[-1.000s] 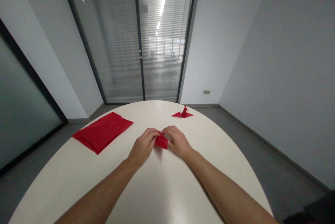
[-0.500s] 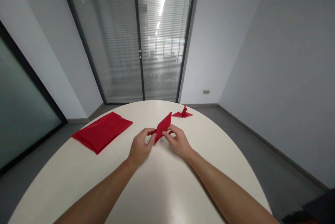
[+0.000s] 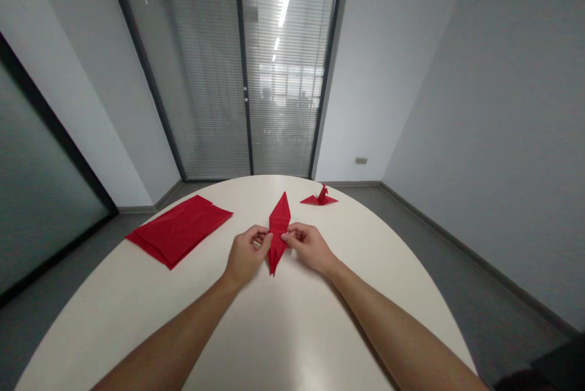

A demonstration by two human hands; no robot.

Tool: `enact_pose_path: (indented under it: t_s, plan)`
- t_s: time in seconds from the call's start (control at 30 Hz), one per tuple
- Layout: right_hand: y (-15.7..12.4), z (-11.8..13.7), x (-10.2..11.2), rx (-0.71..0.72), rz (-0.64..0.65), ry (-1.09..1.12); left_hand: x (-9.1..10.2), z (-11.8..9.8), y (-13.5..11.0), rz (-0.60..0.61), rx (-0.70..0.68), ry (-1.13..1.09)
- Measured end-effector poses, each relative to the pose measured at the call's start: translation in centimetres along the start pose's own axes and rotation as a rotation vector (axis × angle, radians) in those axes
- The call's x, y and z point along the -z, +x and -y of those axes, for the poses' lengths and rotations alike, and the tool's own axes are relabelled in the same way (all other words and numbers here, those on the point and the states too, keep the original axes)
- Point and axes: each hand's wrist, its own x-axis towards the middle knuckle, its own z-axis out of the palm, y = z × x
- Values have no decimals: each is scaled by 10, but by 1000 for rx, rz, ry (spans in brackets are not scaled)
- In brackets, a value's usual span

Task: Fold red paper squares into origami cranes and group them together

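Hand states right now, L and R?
Left hand: closed, pinching the left edge of the folded red paper.
Right hand: closed, pinching the paper's right edge, thumb on top.

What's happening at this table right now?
The person's left hand and right hand hold a piece of folded red paper by its two sides, near the middle. It is long and narrow, with one point at the far end and a split tip at the near end. Beyond the right hand, a red paper crane stands near the far edge of the white table. Flat red paper lies to the left, untouched.
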Motion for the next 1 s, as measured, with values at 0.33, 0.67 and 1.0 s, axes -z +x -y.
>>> enact_pose_path:
  t_s: [0.33, 0.67, 1.0]
  plan:
    - [2, 0, 13, -62, 88, 4, -4, 10, 5, 131, 136, -189]
    - [-1, -14, 19, -53, 83, -311, -4, 16, 5, 193, 233, 116]
    - [-1, -13, 21, 11, 73, -528, -3, -2, -1, 233, 123, 632]
